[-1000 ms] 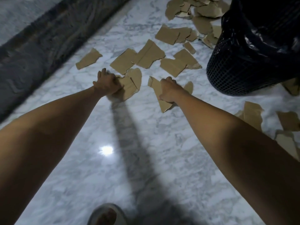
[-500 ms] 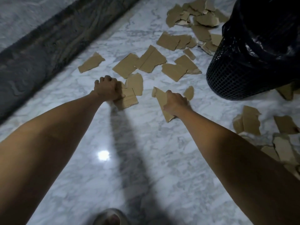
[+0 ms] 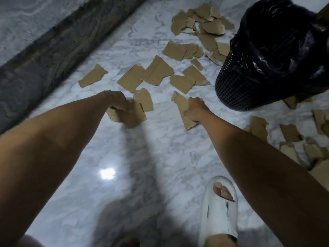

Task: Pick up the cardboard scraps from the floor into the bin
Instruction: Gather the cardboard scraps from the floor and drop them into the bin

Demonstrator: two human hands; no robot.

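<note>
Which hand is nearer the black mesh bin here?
Right. The right hand, gripping a cardboard scrap, sits just beside the bin; the left hand, holding other scraps, is farther away.

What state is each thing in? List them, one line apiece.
left hand: grips a bunch of cardboard scraps.
right hand: grips one long scrap.
loose scraps: lying flat on the marble floor.
bin: upright, lined with a black bag, open at the top.
white slipper: on the person's foot, flat on the floor.
</note>
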